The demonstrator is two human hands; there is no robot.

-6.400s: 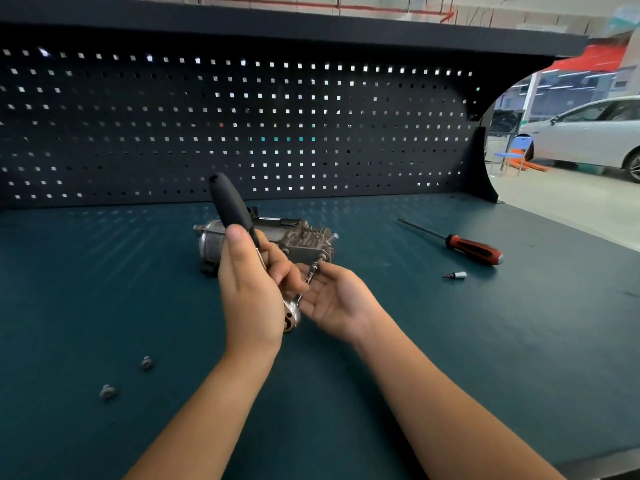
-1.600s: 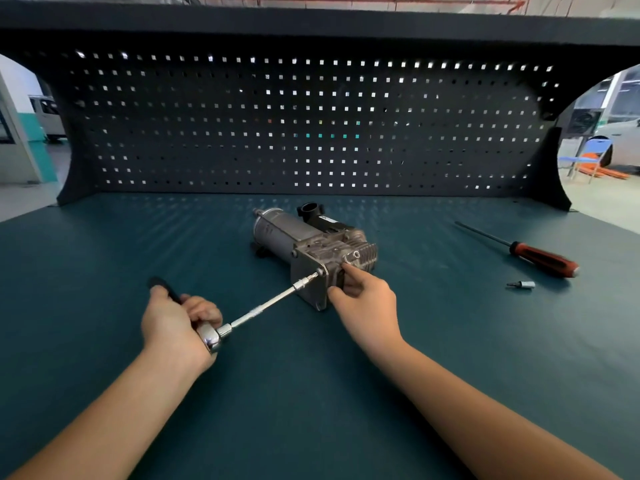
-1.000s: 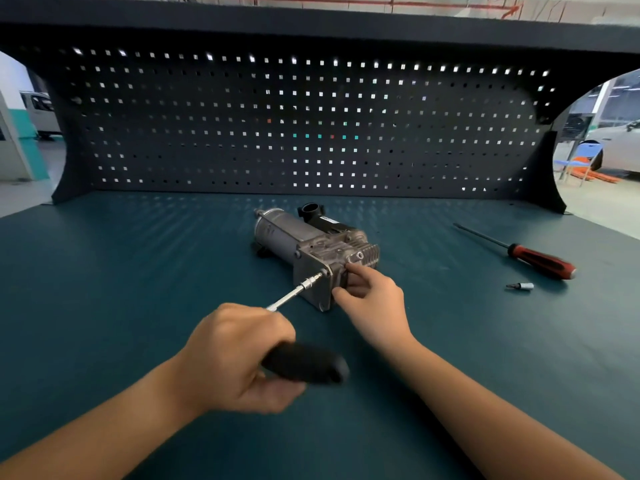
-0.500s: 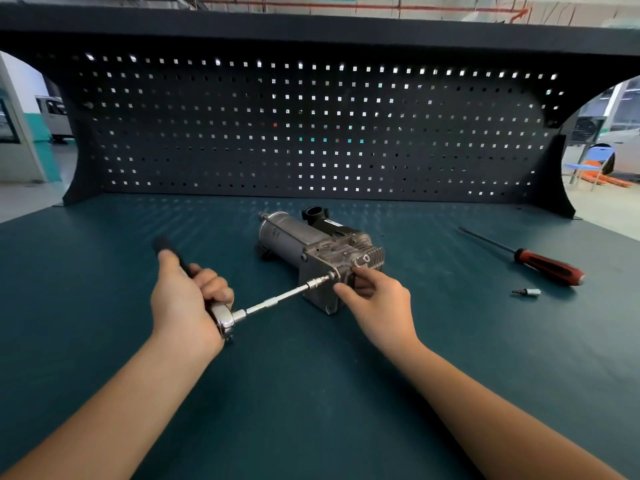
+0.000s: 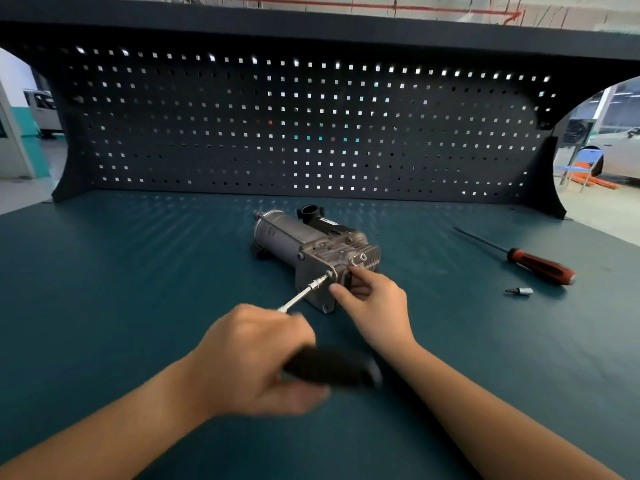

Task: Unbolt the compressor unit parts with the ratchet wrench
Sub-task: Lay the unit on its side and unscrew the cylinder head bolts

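The grey metal compressor unit lies on the green bench mat at centre. My left hand grips the ratchet wrench by its black handle, which points right and is blurred. The wrench's silver extension bar runs up and right to a bolt on the compressor's near end plate. My right hand holds the near end of the compressor, thumb and fingers curled round the finned block beside the bar's tip. The ratchet head is hidden behind my left hand.
A red-and-black screwdriver lies on the mat at right, with a small loose bit just in front of it. A dark pegboard walls the back of the bench, under a shelf.
My left hand has swung the wrench handle from the upper left round to the lower right, toward me. The right hand has stayed on the compressor.
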